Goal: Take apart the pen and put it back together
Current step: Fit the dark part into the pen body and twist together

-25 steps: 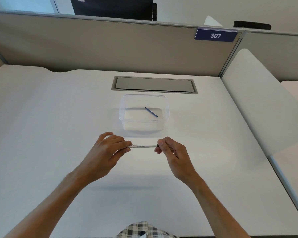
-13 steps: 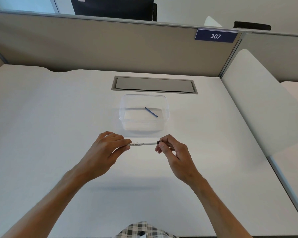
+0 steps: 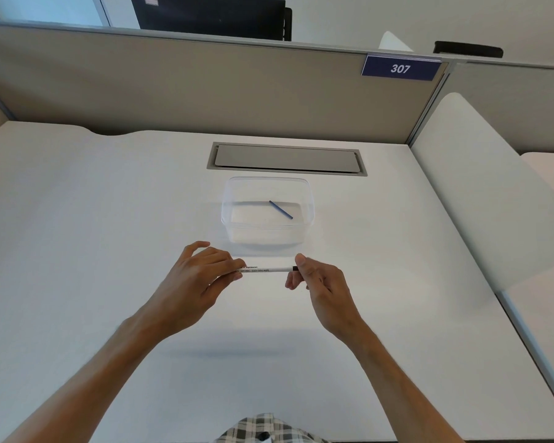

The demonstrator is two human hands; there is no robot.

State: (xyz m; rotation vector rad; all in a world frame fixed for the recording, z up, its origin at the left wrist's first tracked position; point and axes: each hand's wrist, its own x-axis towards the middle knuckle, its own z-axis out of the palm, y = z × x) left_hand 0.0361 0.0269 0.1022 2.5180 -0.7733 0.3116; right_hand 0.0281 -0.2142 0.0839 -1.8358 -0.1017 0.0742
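**White pen held level between your two hands**

Your left hand [image 3: 196, 276] closes around the left end of the pen [image 3: 264, 269], fingers curled over the top and the thumb beneath, so that end is hidden inside your grip. The pen runs horizontally from there, raised above the white bench [image 3: 77, 251] and just in front of the clear plastic container [image 3: 234, 215]. Its barrel is slim and white, with two lines of small dark print along the side; the lettering is too fine to read in full. At its right end a short black piece [image 3: 295, 268] shows, just where your fingertips meet it. Your right hand [image 3: 320, 282] pinches that end between thumb and forefinger, the other fingers loosely folded below.

Inside the container, a thin blue stick [image 3: 280, 209] lies at a slant on the bottom, towards the right side, well apart from the pen. Behind it, a grey hatch [image 3: 287, 158] sits flush in the bench. On the partition at the far right hangs a blue plate reading 307 [image 3: 400, 69].
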